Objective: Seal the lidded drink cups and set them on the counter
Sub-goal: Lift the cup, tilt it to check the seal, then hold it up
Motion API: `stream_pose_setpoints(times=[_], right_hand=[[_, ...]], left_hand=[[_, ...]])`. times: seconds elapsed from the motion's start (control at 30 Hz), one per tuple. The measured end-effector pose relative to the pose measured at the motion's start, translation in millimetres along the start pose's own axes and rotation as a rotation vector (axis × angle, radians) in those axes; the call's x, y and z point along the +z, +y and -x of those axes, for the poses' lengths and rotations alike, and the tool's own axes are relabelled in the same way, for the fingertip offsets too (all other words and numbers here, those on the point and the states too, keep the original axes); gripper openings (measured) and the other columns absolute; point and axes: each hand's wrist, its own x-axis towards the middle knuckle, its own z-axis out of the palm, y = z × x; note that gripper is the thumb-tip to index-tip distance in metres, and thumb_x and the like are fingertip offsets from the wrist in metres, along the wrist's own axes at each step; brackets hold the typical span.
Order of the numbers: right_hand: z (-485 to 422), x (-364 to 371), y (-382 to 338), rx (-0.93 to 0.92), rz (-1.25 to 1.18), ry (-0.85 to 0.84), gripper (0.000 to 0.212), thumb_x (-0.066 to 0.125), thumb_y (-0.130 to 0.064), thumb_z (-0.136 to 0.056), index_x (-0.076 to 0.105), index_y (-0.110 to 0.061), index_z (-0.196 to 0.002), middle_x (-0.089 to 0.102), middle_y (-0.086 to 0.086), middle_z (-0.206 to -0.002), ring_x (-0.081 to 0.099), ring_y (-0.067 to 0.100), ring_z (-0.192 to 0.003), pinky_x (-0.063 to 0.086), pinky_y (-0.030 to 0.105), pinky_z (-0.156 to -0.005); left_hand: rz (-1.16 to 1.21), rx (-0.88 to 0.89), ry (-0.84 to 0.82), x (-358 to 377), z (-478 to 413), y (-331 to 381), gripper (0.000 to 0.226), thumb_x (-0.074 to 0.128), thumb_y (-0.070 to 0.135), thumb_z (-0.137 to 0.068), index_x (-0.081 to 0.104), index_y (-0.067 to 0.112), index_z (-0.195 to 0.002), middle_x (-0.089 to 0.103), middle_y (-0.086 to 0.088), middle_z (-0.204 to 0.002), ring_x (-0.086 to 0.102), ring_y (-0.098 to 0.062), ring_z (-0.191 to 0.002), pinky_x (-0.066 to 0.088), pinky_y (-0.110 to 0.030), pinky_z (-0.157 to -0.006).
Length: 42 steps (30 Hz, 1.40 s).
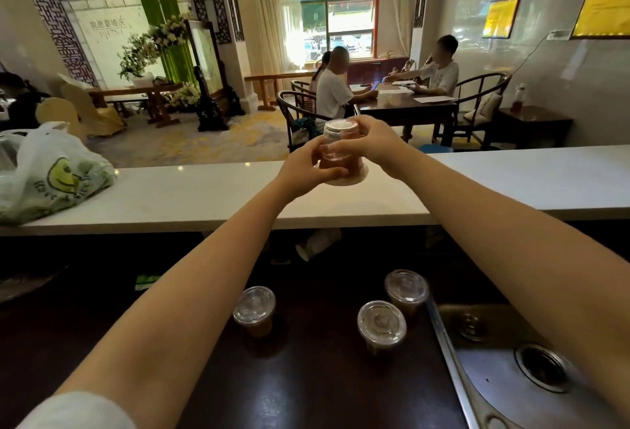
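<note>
In your head view, your left hand [306, 169] and right hand [370, 142] both curl round one lidded drink cup [354, 173] of brown liquid above the white surface [204, 197], while three other lidded cups [381, 324] stand on the dark lower surface [306, 377] beside the sink [511, 377].

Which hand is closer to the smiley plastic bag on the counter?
Left. The left hand grips the drink cup on the side toward the plastic bag; the right hand grips its far side.
</note>
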Motion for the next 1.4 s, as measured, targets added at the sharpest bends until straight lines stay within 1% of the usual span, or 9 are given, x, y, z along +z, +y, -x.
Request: stream_pose_setpoints(times=[0.37,0.63,0.83,0.9,1.0,1.07,1.2,1.3,1.4], right_hand=[[-18.0,-22.8,-8.7,-0.025,0.141,0.015,0.059,0.074,-0.021,-0.077,0.048,-0.010,-0.128,0.057,0.004,-0.113,0.052,0.016,-0.102,0.044,0.020,-0.074],[-26.3,-34.2,-10.2,-0.028,0.216,0.031,0.062,0.075,-0.027,-0.076,0.048,-0.011,-0.128,0.057,0.002,-0.112,0.053,0.018,-0.103,0.044,0.020,-0.073],[-29.1,-42.9,-19.8,-0.024,0.288,0.056,0.062,0.075,-0.035,-0.075,0.050,-0.010,-0.125,0.058,0.004,-0.111,0.054,0.018,-0.100,0.044,0.018,-0.066],[-27.8,-46.0,-19.2,-0.010,0.224,0.059,0.061,0.075,-0.034,-0.075,0.051,-0.009,-0.125,0.060,0.005,-0.112,0.056,0.019,-0.101,0.047,0.021,-0.071],[-23.0,-46.6,-16.0,0.039,0.047,0.084,0.060,0.073,-0.033,-0.077,0.050,-0.007,-0.126,0.060,0.008,-0.117,0.058,0.022,-0.105,0.052,0.032,-0.086],[-19.1,-41.9,-13.7,0.076,-0.097,0.087,0.060,0.073,-0.031,-0.078,0.049,-0.005,-0.126,0.061,0.010,-0.116,0.058,0.025,-0.108,0.051,0.036,-0.092],[-13.7,-29.8,-9.4,0.090,-0.195,0.019,0.057,0.075,-0.025,-0.077,0.048,-0.004,-0.123,0.062,0.010,-0.114,0.062,0.022,-0.103,0.054,0.027,-0.080],[-13.3,-35.2,-14.3,0.056,0.152,-0.032,0.067,0.071,-0.036,-0.079,0.039,-0.009,-0.132,0.054,0.011,-0.126,0.056,0.021,-0.109,0.050,0.027,-0.083],[-15.9,-49.8,-27.2,-0.056,0.518,-0.188,0.083,0.069,-0.039,-0.080,0.023,-0.013,-0.144,0.040,0.011,-0.142,0.045,0.025,-0.123,0.043,0.029,-0.092]], left_hand=[[0.077,-0.070,-0.014,7.1,-39.9,4.6,0.058,0.078,0.021,-0.073,0.051,0.018,-0.124,0.062,-0.002,-0.115,0.057,-0.019,-0.107,0.047,-0.025,-0.082],[0.119,-0.086,-0.035,9.3,-51.3,9.1,0.060,0.078,0.019,-0.073,0.049,0.016,-0.126,0.060,-0.006,-0.119,0.056,-0.022,-0.111,0.048,-0.035,-0.093],[0.145,-0.053,-0.078,2.3,-54.6,22.7,0.057,0.075,0.016,-0.076,0.047,0.017,-0.126,0.058,-0.004,-0.115,0.055,-0.026,-0.112,0.050,-0.031,-0.084],[0.268,-0.059,-0.104,1.1,-51.8,22.2,0.062,0.072,0.021,-0.080,0.040,0.021,-0.133,0.053,-0.004,-0.125,0.050,-0.026,-0.119,0.049,-0.030,-0.084],[0.671,-0.276,-0.086,5.9,-42.5,11.2,0.077,0.061,0.041,-0.086,0.018,0.024,-0.147,0.032,-0.010,-0.149,0.036,-0.033,-0.133,0.040,-0.046,-0.104],[0.956,-0.401,-0.154,15.6,-32.5,4.1,0.074,0.056,0.053,-0.085,0.025,0.022,-0.144,0.036,-0.017,-0.146,0.039,-0.039,-0.129,0.045,-0.052,-0.098],[1.389,-0.391,-0.139,31.4,-27.0,3.4,0.052,0.058,0.047,-0.085,0.053,0.014,-0.126,0.051,-0.021,-0.127,0.056,-0.040,-0.109,0.051,-0.052,-0.088],[1.264,-0.417,-0.099,24.9,-27.8,10.0,0.041,0.058,0.044,-0.084,0.056,0.017,-0.116,0.052,-0.018,-0.122,0.056,-0.032,-0.099,0.054,-0.041,-0.080],[0.848,-0.448,-0.097,6.6,-30.3,12.4,0.051,0.058,0.046,-0.083,0.046,0.022,-0.127,0.047,-0.017,-0.127,0.054,-0.029,-0.104,0.055,-0.034,-0.067]])
